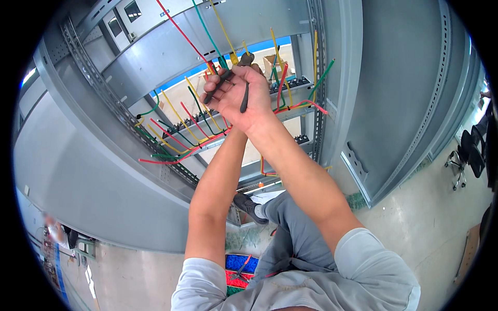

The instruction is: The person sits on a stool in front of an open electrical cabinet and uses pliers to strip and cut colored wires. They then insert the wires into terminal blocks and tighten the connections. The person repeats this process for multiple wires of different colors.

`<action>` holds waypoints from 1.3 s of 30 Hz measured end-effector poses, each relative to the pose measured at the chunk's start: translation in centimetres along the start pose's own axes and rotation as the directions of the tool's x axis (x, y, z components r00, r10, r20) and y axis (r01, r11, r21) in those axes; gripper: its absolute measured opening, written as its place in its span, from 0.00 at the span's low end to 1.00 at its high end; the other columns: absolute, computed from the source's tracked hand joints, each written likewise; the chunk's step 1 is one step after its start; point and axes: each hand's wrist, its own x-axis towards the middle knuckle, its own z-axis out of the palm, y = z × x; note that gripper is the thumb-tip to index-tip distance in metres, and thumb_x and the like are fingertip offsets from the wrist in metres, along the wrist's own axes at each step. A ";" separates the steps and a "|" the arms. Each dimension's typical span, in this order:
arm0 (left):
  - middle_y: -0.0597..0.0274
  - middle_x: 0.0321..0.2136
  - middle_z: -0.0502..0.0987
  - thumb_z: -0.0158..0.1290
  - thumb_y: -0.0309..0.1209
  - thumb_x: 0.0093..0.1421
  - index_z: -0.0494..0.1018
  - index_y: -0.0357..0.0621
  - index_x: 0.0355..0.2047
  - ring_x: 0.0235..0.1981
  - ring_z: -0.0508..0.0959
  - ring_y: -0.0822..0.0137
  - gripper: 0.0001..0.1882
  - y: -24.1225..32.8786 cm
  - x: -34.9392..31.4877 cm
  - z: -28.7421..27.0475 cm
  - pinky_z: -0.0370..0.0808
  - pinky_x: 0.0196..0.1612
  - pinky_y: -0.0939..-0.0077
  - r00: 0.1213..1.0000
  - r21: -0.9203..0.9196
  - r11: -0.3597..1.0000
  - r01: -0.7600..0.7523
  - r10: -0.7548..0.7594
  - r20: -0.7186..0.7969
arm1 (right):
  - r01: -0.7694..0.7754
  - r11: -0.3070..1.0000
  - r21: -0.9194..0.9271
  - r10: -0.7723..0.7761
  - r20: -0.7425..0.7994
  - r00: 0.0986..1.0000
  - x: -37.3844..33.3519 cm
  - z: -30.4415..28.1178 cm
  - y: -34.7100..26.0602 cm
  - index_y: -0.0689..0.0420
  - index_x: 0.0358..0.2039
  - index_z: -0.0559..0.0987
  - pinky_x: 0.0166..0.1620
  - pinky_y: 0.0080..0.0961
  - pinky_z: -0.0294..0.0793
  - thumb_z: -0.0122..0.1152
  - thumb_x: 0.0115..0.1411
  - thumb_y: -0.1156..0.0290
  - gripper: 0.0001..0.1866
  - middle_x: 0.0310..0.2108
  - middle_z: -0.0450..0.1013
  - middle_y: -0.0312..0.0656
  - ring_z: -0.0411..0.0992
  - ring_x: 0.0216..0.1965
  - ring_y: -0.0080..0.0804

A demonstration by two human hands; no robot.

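Observation:
My right hand [251, 101] is raised, palm toward me, with its fingers curled round one dark handle of a pair of pliers [224, 82]. The second handle lies across the palm. The tool's dark head is at the upper wires, where my hand partly covers it. Behind the right wrist, my left forearm [211, 192] reaches up; the left hand and its fingers are hidden. Close to the tool hang a red wire [179, 27], a green wire [206, 27] and a yellow wire [222, 25], the green and yellow ones ending in coloured sleeves.
A grey metal cabinet frame surrounds my arms, with a perforated upright [318, 78] at right. Bundled coloured wires [207, 140] run across it, several ends sticking out. A grey panel [410, 88] stands right. By my legs is a sectioned bin [233, 263] with red-handled pliers [241, 272].

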 end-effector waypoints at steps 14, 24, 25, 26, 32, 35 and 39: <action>0.47 0.60 0.71 0.51 0.31 0.72 0.46 0.35 0.74 0.60 0.74 0.60 0.37 -1.1 0.5 0.1 0.68 0.63 0.68 0.989 -0.179 0.983 0.040 -0.014 0.146 | -0.224 0.859 -0.459 0.281 0.058 0.958 -14.9 -7.9 -2.1 0.58 0.37 0.69 0.26 0.31 0.72 0.55 0.72 0.63 0.12 0.24 0.67 0.38 0.68 0.21 0.29; 0.41 0.66 0.67 0.69 0.36 0.59 0.59 0.32 0.69 0.67 0.69 0.54 0.44 1.2 -6.9 1.0 0.66 0.68 0.59 0.979 0.283 0.938 -0.200 0.178 0.103 | -0.149 0.898 -0.414 0.024 -0.292 0.956 -26.1 -17.8 -5.2 0.56 0.40 0.72 0.36 0.37 0.75 0.52 0.74 0.63 0.10 0.27 0.71 0.41 0.72 0.29 0.34; 0.40 0.65 0.68 0.70 0.38 0.58 0.60 0.32 0.68 0.66 0.70 0.54 0.45 0.9 -6.4 1.5 0.67 0.67 0.59 0.983 0.325 0.932 -0.163 0.126 0.132 | -0.154 0.899 -0.410 0.026 -0.301 0.953 -26.3 -18.2 -5.0 0.56 0.40 0.72 0.36 0.37 0.75 0.52 0.74 0.63 0.10 0.27 0.71 0.41 0.72 0.29 0.34; 0.37 0.55 0.75 0.70 0.39 0.56 0.65 0.27 0.63 0.58 0.77 0.48 0.42 0.6 -6.3 2.0 0.73 0.61 0.61 0.986 0.408 0.898 -0.167 0.152 0.069 | -0.159 0.900 -0.407 0.027 -0.311 0.950 -26.5 -18.6 -4.8 0.56 0.40 0.72 0.36 0.37 0.75 0.52 0.74 0.63 0.10 0.27 0.71 0.41 0.72 0.29 0.34; 0.52 0.27 0.81 0.64 0.36 0.62 0.79 0.32 0.39 0.27 0.77 0.67 0.16 -0.6 -4.2 2.9 0.74 0.35 0.69 0.995 0.281 0.958 -0.054 0.029 0.093 | -0.173 0.896 -0.408 0.028 -0.339 0.941 -27.2 -20.2 -4.4 0.56 0.41 0.72 0.37 0.38 0.76 0.53 0.73 0.61 0.11 0.28 0.70 0.41 0.72 0.29 0.35; 0.59 0.28 0.83 0.60 0.35 0.68 0.80 0.31 0.39 0.33 0.79 0.75 0.15 -0.6 -3.2 2.6 0.75 0.39 0.78 0.983 0.337 0.939 -0.069 0.007 0.182 | -0.165 0.903 -0.397 0.028 -0.328 0.944 -27.3 -21.3 -4.8 0.56 0.41 0.72 0.38 0.39 0.76 0.53 0.73 0.61 0.11 0.28 0.70 0.41 0.71 0.30 0.35; 0.63 0.23 0.80 0.58 0.34 0.69 0.80 0.32 0.36 0.25 0.73 0.76 0.14 -1.3 -0.7 2.3 0.69 0.30 0.79 0.988 0.096 0.995 -0.039 0.024 0.151 | -0.200 0.908 -0.368 0.065 -0.348 0.935 -27.4 -21.4 -4.4 0.56 0.42 0.72 0.38 0.39 0.76 0.53 0.73 0.61 0.11 0.28 0.70 0.41 0.72 0.30 0.35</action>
